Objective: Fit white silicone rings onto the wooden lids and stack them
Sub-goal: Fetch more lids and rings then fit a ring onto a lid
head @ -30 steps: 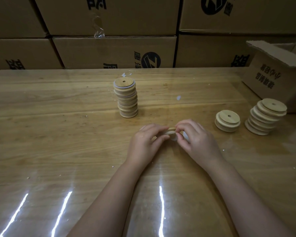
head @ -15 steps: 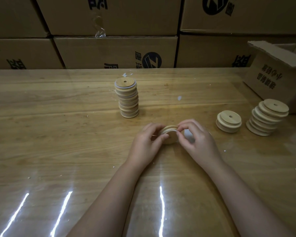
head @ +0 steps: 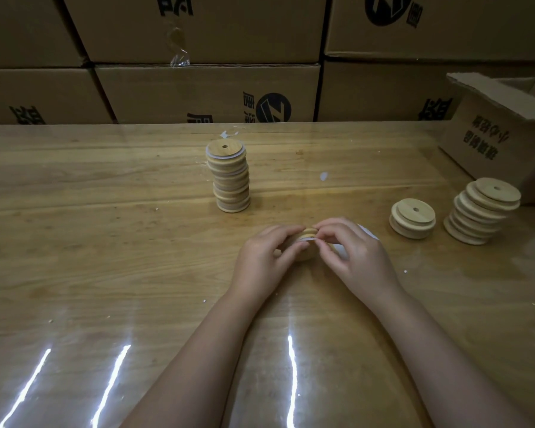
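Hands worked a wooden lid (head: 305, 255) near the middle of the table (head: 105, 242): the left hand (head: 266, 254) gripped its rim and the right hand (head: 355, 257) pinched the white silicone ring (head: 305, 238) (mostly hidden). Uneven stretching risked the ring snapping off or seating twisted.

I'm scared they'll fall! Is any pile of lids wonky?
Yes. The right stack, beside the open box, leans, its upper lids stepped sideways. The tall stack mid-table is slightly uneven but upright.
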### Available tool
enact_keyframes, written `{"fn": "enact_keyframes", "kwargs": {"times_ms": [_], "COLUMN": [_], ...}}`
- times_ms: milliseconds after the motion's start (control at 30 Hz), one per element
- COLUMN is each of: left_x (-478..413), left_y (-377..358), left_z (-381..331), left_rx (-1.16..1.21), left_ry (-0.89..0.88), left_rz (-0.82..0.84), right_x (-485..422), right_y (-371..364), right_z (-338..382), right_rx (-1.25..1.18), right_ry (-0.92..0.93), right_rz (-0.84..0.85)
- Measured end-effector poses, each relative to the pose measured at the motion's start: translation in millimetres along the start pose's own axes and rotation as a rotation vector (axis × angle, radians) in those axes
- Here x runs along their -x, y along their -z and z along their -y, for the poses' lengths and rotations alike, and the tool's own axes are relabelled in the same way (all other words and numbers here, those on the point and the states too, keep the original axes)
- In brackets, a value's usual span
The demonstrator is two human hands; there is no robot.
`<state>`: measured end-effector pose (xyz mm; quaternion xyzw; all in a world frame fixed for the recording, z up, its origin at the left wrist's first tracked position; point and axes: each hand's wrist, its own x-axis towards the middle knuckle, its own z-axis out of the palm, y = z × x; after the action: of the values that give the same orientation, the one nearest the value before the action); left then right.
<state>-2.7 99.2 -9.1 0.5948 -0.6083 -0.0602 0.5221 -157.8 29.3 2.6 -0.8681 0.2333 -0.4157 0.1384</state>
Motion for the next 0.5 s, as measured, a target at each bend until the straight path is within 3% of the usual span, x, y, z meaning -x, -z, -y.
{"fn": "enact_keyframes", "kwargs": {"times_ms": [500], "left_x": [0.6], "left_y": [2.3], "left_z": [0.6], "left_rx": [-0.011], "left_ry": [-0.023], "left_rz": [0.006], "right_x": [-2.7], "right_y": [7.5], "right_z": [2.4], "right_rx": [0.122], "right_ry": [0.034], "right_rz": [0.035]}}
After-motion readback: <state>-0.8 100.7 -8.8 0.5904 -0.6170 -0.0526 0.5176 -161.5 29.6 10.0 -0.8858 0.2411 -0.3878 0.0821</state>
